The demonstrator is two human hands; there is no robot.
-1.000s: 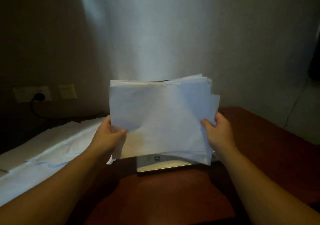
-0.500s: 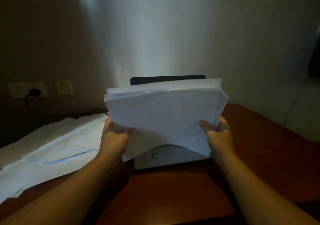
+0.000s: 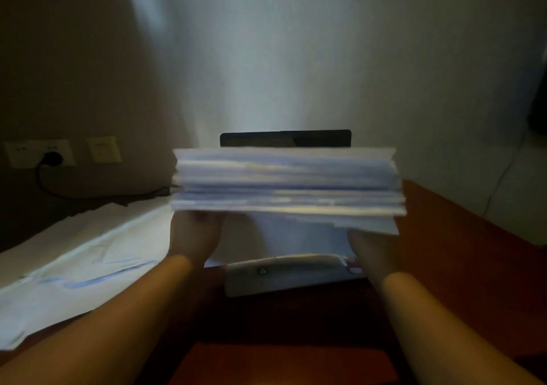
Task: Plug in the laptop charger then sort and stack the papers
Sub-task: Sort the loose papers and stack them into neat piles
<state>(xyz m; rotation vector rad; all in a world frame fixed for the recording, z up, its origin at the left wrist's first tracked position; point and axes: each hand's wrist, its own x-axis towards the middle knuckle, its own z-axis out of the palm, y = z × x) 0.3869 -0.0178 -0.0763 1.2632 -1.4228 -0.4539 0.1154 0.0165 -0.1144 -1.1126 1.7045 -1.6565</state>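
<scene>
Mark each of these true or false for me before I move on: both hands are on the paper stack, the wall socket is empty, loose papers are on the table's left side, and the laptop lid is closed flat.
1. Both hands hold the paper stack. True: the left hand and right hand grip the paper stack from below at its two ends.
2. The wall socket is empty. False: a black plug with its cable sits in the wall socket.
3. Loose papers lie on the left of the table. True: the loose papers spread over the left side of the table.
4. The laptop lid is closed flat. False: the laptop has its screen standing up behind the stack.
</scene>
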